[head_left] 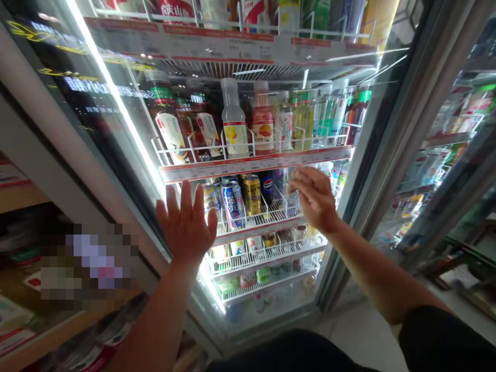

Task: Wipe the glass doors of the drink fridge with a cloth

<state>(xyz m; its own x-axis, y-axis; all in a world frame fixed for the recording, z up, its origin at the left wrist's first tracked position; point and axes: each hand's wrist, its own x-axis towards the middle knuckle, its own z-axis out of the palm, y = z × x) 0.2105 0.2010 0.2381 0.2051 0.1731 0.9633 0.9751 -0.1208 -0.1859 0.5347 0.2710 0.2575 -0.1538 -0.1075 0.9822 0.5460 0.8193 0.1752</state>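
My left hand (pixel 186 222) is raised with its palm forward and fingers spread, in front of the lower left of a lit drinks fridge. It holds nothing. My right hand (pixel 314 199) is up at the right, below the price rail (pixel 256 164), with its fingers curled together in a pinch. Whether something small sits between those fingertips I cannot make out. Between the two hands, behind the glass, stand a blue and silver can (pixel 233 204), a gold can (pixel 252 195) and a dark Pepsi bottle (pixel 267 186). Whether either hand touches the glass is unclear.
Above the rail, several juice bottles (pixel 234 129) line a wire-fronted shelf. Lower wire shelves (pixel 251 261) hold more drinks. A metal door frame (pixel 356 206) runs down the right side. Wooden shelving (pixel 23 199) with bottles stands at the left, partly pixelated.
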